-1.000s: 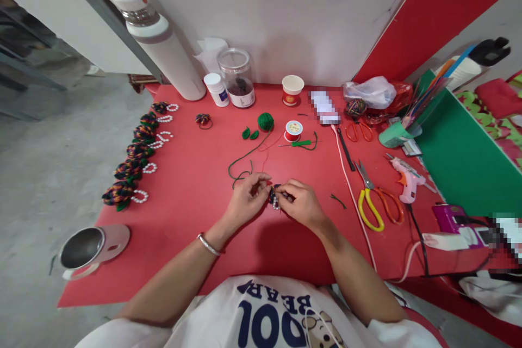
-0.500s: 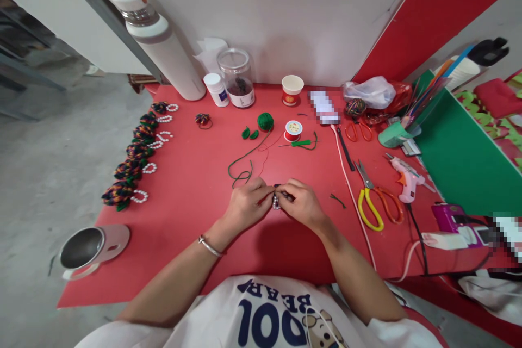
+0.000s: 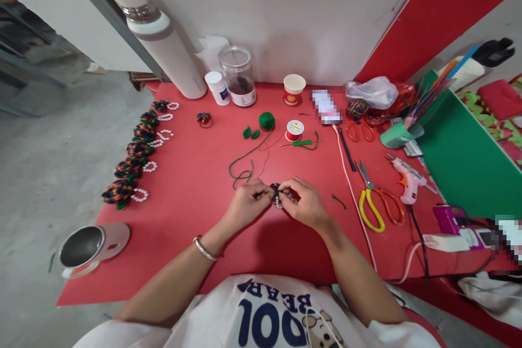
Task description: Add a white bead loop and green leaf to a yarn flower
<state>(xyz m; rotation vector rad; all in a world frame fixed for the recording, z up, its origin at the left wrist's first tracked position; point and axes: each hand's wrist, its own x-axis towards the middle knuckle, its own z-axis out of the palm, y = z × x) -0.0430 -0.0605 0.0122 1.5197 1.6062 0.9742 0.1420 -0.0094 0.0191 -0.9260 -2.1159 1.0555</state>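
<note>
Both hands pinch one small dark knotted ornament [image 3: 276, 194] between them: the left hand [image 3: 246, 205] has its grip closed on the ornament's left side, the right hand [image 3: 304, 204] on its right, just above the red counter [image 3: 196, 196]. Behind the hands lies a loose green cord [image 3: 244, 160] leading to a green yarn ball [image 3: 266, 120]. Yellow-handled scissors [image 3: 373, 201] lie to the right.

white shirt [image 3: 261, 315], navy lettering | silver bangle [image 3: 203, 248], left wrist
</note>
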